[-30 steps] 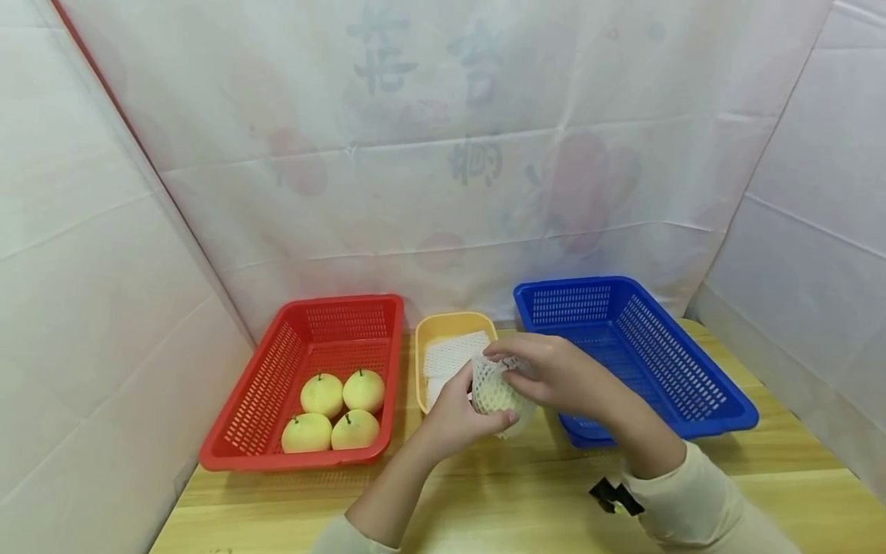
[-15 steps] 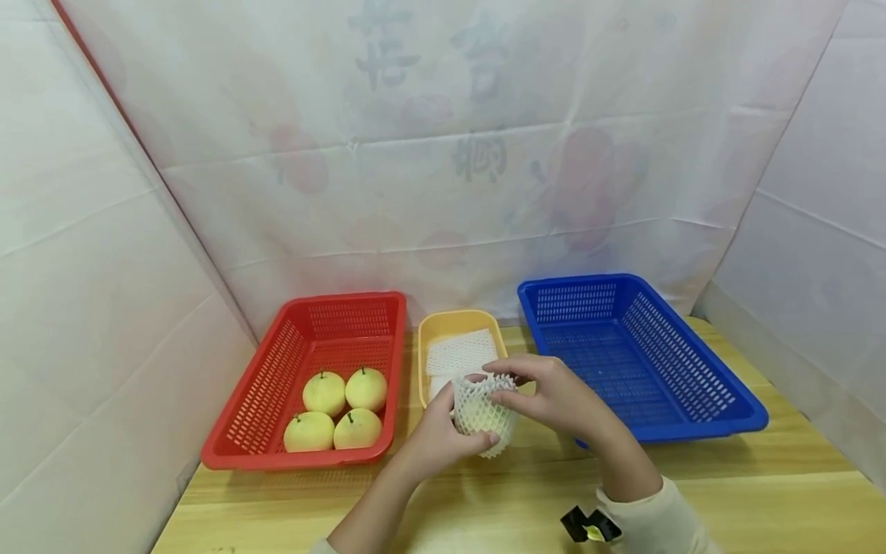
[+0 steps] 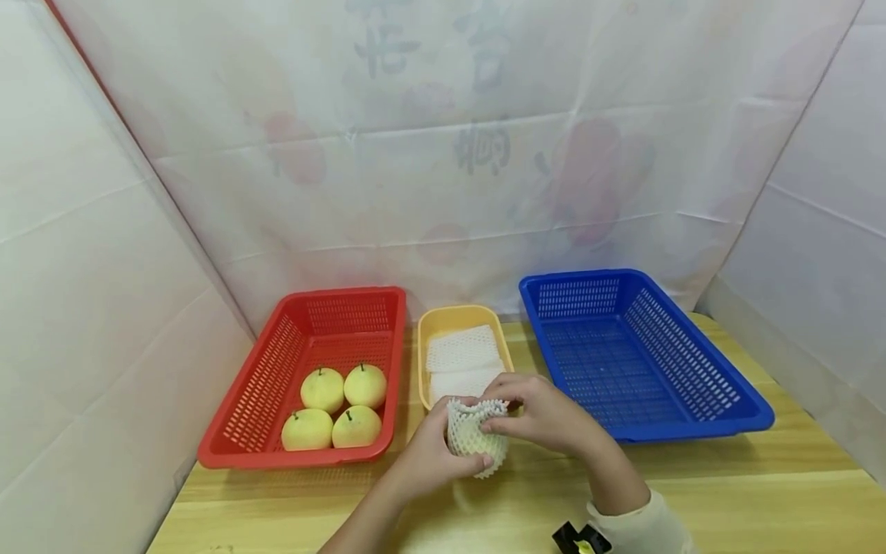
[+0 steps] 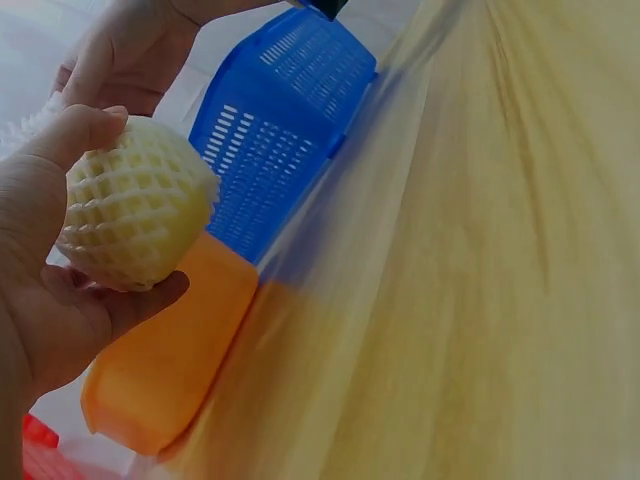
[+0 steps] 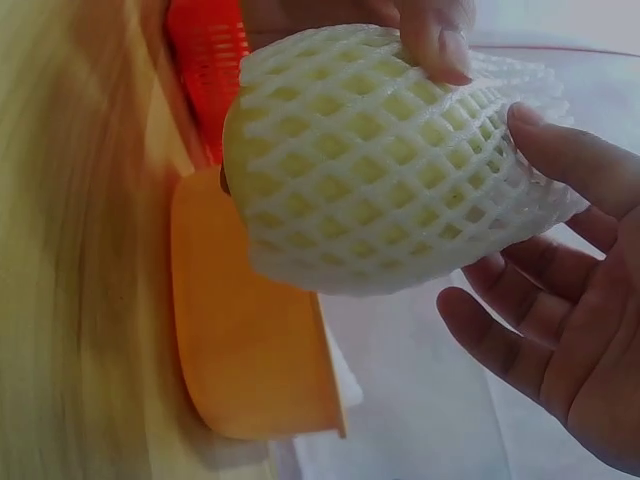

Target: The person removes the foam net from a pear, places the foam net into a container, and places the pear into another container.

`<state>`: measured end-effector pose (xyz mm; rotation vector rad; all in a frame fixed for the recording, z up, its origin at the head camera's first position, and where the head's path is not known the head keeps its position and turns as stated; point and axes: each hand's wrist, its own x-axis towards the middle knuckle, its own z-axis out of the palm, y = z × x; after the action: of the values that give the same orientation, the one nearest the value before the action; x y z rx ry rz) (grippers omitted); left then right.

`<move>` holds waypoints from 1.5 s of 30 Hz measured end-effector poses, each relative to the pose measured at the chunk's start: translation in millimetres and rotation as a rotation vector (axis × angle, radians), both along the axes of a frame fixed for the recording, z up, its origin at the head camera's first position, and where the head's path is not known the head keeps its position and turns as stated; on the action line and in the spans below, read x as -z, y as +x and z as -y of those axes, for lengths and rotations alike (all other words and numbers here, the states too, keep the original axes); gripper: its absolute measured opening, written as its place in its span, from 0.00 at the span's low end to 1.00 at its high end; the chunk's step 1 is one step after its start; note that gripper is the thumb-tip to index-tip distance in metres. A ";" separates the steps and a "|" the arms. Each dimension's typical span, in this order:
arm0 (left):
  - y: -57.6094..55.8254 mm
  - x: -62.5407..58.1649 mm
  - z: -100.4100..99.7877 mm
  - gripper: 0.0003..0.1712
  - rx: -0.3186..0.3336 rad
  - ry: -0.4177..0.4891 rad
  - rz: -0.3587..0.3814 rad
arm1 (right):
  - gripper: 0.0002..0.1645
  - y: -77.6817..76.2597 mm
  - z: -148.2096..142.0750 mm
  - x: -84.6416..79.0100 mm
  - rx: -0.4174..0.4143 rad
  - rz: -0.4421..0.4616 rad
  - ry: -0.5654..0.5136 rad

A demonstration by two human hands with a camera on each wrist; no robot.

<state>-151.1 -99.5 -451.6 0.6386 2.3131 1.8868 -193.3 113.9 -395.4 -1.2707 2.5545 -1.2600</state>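
A yellow pear (image 5: 350, 150) sits inside a white foam net sleeve (image 3: 477, 438), held above the table's near middle. My left hand (image 3: 431, 455) grips the sleeved pear from the left, thumb across its near side. On the right, my right hand (image 3: 543, 412) pinches the sleeve's upper rim between thumb and fingers. Part of the pear's bare end shows past the sleeve in the right wrist view. In the left wrist view, the left thumb and fingers wrap the netted pear (image 4: 145, 205).
At left is a red basket (image 3: 298, 460) with several pears (image 3: 322, 391). A small yellow tray (image 3: 443, 319) behind the hands holds white foam nets (image 3: 465, 350). A blue basket (image 3: 681, 350) stands at right on the wooden table (image 3: 720, 492).
Both hands have moved down and slightly left in the head view, bringing the sleeved pear nearer the body. The right fingers have shifted from over the sleeve's top to its right rim.
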 end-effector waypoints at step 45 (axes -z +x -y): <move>-0.9 15.8 8.8 0.21 -0.024 -0.175 -0.105 | 0.07 -7.8 4.7 22.3 -0.021 0.062 0.153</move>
<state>-152.0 -108.3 -467.4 0.7073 2.5257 1.6726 -201.0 109.2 -417.7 -1.2056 2.5319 -1.0596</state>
